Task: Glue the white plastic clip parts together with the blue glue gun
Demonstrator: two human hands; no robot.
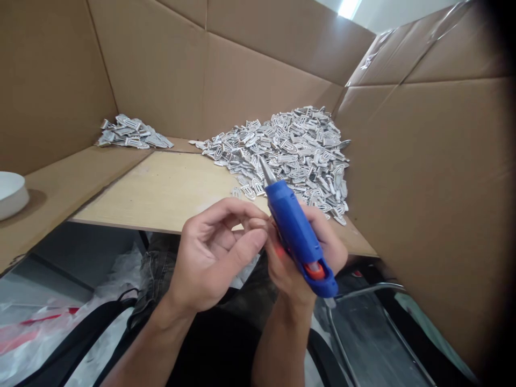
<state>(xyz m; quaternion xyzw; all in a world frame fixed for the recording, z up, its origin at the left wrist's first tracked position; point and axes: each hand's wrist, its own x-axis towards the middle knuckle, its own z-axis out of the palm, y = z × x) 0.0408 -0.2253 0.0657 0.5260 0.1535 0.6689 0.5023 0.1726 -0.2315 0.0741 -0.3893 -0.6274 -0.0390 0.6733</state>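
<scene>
My right hand (288,269) is closed round a blue hot glue gun (296,236). Its metal nozzle points up and away from me, toward the pile of small flat metal pieces (290,150). Part of its orange trigger shows by my right fingers. Beside it, my left hand (217,247) is closed in a pinch, thumb and fingertips together close to the fingers of my right hand. What the pinch holds, if anything, is hidden.
A smaller heap of metal pieces (133,133) lies at the back left. Tall cardboard walls (274,70) surround the wooden board (173,185). A white round container (12,196) stands at the left edge. A metal-framed chair (374,333) is below right.
</scene>
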